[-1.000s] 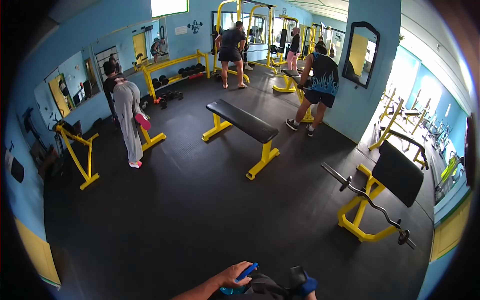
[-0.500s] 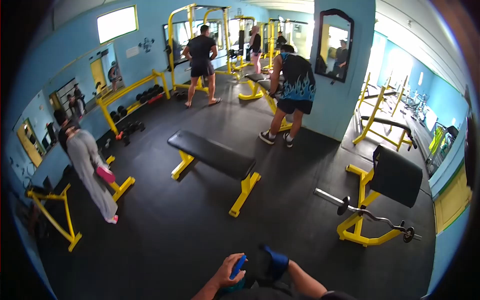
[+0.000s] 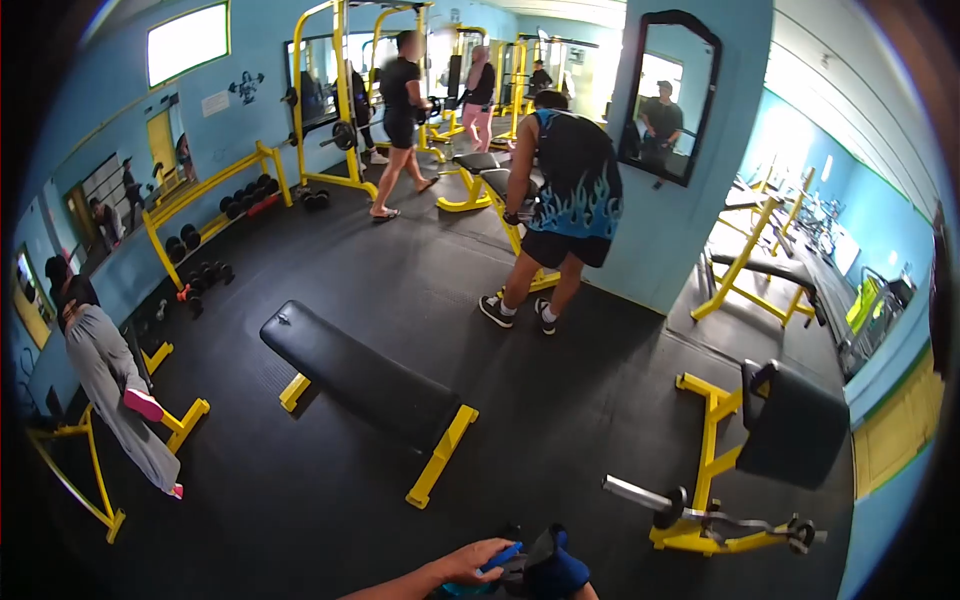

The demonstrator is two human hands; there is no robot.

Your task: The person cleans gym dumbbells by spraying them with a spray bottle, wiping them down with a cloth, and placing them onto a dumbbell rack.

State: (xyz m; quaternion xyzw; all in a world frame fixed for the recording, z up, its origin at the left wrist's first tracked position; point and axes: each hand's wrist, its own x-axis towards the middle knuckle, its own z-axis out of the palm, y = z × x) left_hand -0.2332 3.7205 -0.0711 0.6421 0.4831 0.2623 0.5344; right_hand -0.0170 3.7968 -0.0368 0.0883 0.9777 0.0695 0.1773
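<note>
At the bottom centre of the head view my left hand (image 3: pixel 472 562) is closed round a small blue object (image 3: pixel 502 556). Right beside it is my right hand (image 3: pixel 558 568) in a dark blue glove, close to something dark; its fingers are hard to make out. A flat black bench (image 3: pixel 365 375) with yellow legs stands on the dark floor ahead of my hands. To the right is a yellow-framed bench with a black pad (image 3: pixel 795 425), and a curved barbell (image 3: pixel 715 518) rests at its front.
A person in a flame-patterned top (image 3: pixel 575 180) bends over a bench ahead. One in grey trousers (image 3: pixel 110 380) leans at the left. Another in black (image 3: pixel 400 110) is near a yellow rack. Dumbbells (image 3: pixel 250 197) line a rack by the left wall; a mirror (image 3: pixel 668 100) hangs on the pillar.
The view has turned right and come closer to the flat bench. The person in black has turned and stepped. My gloved right hand has come in beside my left hand.
</note>
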